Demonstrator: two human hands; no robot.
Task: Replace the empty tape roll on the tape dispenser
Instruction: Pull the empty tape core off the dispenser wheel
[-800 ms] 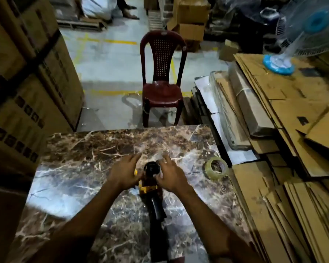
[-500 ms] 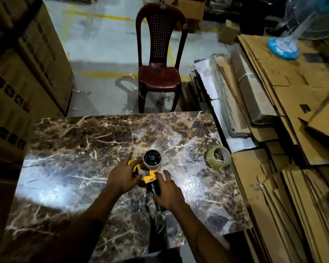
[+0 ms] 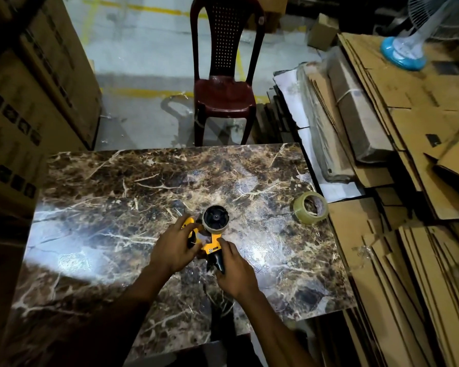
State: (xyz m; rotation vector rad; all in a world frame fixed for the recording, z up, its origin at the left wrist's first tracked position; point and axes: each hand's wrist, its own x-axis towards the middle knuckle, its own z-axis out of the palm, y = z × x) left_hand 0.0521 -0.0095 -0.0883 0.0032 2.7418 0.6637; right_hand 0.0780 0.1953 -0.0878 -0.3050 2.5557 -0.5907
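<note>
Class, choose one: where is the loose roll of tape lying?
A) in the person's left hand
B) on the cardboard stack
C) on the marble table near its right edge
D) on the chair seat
C: the loose tape roll lies on the marble table, untouched, near the right edge.

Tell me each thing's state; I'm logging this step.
Dispenser: lying on the table, held by both hands.
Spool: worn-down roll on the hub.
Spare roll: loose at the table's right edge, untouched.
Left hand: gripping the yellow body.
Right hand: gripping the black handle.
Chair: upright, unoccupied.

Both hands [image 3: 175, 247] on yellow tape dispenser [image 3: 210, 234], marble table [image 3: 117, 194].
</note>
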